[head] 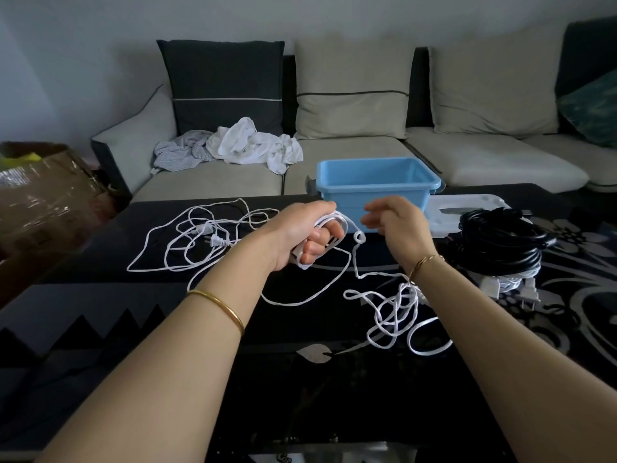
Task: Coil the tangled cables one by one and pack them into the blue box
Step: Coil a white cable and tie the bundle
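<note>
My two forearms lie nearest the camera, a gold bangle (217, 309) on the left one and a thin bracelet (427, 260) on the right wrist. Both reach out over the glossy black table (300, 396).

1. Under my right wrist, a loose tangle (397, 302) of the white cable (334, 217) lies on the table. One strand rises from it to a small loop between my hands; another sags in a wide arc below my left hand.
2. My left hand (300, 235) is clenched around several gathered loops of this white cable and holds them above the table.
3. My right hand (394, 218) is released, with the fingers loosely bent and grasping nothing. It is close to the small loop but apart from it.
4. To the left of my left hand, a second white cord (187, 259) is spread in open loops, its two-pin plug (217, 242) lying among them.
5. To the right of my right hand sits a coiled black cable (500, 242). A white bundle (500, 284) lies partly under it.
6. Just beyond both hands stands the blue box (377, 192). No cable shows inside it. A flat white lid (467, 205) lies at its right.
7. Farther back is a sofa (484, 162) with crumpled clothes (250, 142) on the seat, beyond my left hand. A cardboard box (40, 195) stands far left.
</note>
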The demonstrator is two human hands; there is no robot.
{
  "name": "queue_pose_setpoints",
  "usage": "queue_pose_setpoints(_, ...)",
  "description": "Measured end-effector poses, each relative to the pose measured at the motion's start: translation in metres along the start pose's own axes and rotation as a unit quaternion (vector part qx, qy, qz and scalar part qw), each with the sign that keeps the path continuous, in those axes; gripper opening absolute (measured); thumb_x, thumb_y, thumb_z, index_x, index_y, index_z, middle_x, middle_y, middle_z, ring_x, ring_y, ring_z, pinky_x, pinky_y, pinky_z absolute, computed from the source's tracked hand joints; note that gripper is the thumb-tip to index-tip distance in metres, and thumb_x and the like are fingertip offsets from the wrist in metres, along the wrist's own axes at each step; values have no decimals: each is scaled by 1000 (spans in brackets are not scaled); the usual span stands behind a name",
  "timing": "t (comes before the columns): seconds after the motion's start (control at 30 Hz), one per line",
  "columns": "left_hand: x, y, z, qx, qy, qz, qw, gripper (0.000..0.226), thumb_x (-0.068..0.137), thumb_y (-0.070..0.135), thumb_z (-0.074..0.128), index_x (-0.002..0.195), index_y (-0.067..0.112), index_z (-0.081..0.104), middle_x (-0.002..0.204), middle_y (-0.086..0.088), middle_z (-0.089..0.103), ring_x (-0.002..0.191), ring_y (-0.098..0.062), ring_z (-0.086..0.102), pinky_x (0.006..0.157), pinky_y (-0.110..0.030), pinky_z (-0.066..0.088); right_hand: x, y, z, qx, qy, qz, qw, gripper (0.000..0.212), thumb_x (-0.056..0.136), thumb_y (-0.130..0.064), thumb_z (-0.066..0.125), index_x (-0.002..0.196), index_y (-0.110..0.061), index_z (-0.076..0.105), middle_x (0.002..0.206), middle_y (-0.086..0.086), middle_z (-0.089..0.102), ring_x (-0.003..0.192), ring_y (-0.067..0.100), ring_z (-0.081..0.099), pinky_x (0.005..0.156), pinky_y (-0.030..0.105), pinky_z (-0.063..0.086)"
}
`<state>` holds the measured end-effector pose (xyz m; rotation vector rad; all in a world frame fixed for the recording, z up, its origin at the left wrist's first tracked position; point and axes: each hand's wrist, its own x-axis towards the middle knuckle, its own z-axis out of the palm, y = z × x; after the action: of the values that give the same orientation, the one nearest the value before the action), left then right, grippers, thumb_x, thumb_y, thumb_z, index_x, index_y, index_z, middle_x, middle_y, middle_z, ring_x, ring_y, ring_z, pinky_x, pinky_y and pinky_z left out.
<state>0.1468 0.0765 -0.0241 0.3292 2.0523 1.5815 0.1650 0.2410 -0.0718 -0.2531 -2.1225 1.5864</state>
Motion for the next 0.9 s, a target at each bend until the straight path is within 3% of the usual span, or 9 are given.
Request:
queue_pose_setpoints(0.07, 2, -1, 1, 2, 7, -2, 1000, 46, 101, 36, 34, 67, 11, 53, 39, 8, 27, 32, -7, 23, 36, -14, 20, -7, -17, 5, 170, -78, 62, 981, 20, 93, -7, 40, 94, -8, 60, 71, 8, 66, 67, 20, 64, 70, 27, 52)
queue_pose_setpoints(0.13, 3, -2, 1, -1, 17, -2, 1000, 46, 100, 37, 35, 66, 12, 53, 39, 8, 26, 32, -7, 23, 37, -14, 19, -11, -22, 8, 189, -157, 99, 964, 13, 94, -16, 49, 90, -8, 59, 68, 8, 63, 60, 20, 62, 78, 40, 53)
queue_pose_setpoints(0.2, 4, -3, 0, -8, 26, 0, 1000, 45, 100, 37, 36, 66, 12, 53, 39, 8, 26, 33, -7, 22, 39, -15, 17, -13, -21, 9, 181, -204, 106, 956, 5, 89, -5, 51, 90, -4, 57, 69, 11, 60, 57, 19, 63, 90, 50, 50)
queue_pose_setpoints(0.3, 5, -3, 0, -39, 23, -3, 999, 45, 100, 36, 36, 67, 12, 52, 38, 9, 26, 32, -7, 22, 38, -15, 17, -14, -18, 7, 187, -233, 124, 946, 17, 86, 8, 44, 87, -3, 56, 76, 18, 56, 60, 20, 64, 90, 48, 50)
queue_pose_setpoints(0.43, 6, -2, -3, -131, -10, -28, 991, 45, 100, 36, 34, 64, 13, 50, 35, 10, 24, 28, -5, 22, 33, -11, 17, -8, -20, 2, 262, -231, 173, 921, 15, 88, 1, 42, 83, -8, 54, 65, 8, 49, 52, 18, 52, 61, 31, 54)
queue_pose_setpoints(0.6, 4, 3, -7, -288, -32, -32, 957, 46, 99, 33, 38, 59, 14, 51, 35, 11, 24, 28, -3, 23, 32, -11, 16, 0, -15, 0, 351, -202, 225, 886, 44, 95, -53, 36, 68, -20, 46, 48, -5, 39, 35, 7, 24, 35, 15, 18)
queue_pose_setpoints(0.67, 3, 3, -8, -326, -29, -32, 945, 47, 98, 32, 38, 58, 14, 52, 36, 11, 25, 28, -3, 24, 32, -11, 16, 0, -14, -2, 335, -192, 210, 898, 40, 89, -57, 46, 69, -22, 45, 50, -7, 36, 36, 5, 20, 34, 15, 14)
queue_pose_setpoints(0.73, 3, 2, -8, -362, -24, -28, 931, 45, 99, 33, 36, 61, 14, 51, 35, 10, 25, 27, -3, 25, 32, -11, 17, -2, -14, -2, 289, -186, 181, 922, 29, 88, -41, 58, 73, -22, 43, 54, -6, 35, 37, 3, 19, 33, 14, 14)
queue_pose_setpoints(0.9, 4, 2, -5, -409, -12, -5, 913, 47, 100, 32, 34, 62, 11, 53, 35, 10, 25, 27, -4, 25, 32, -9, 19, -4, -13, 3, 200, -151, 168, 954, 30, 96, -37, 50, 81, -12, 54, 47, -8, 38, 35, 3, 22, 32, 14, 18)
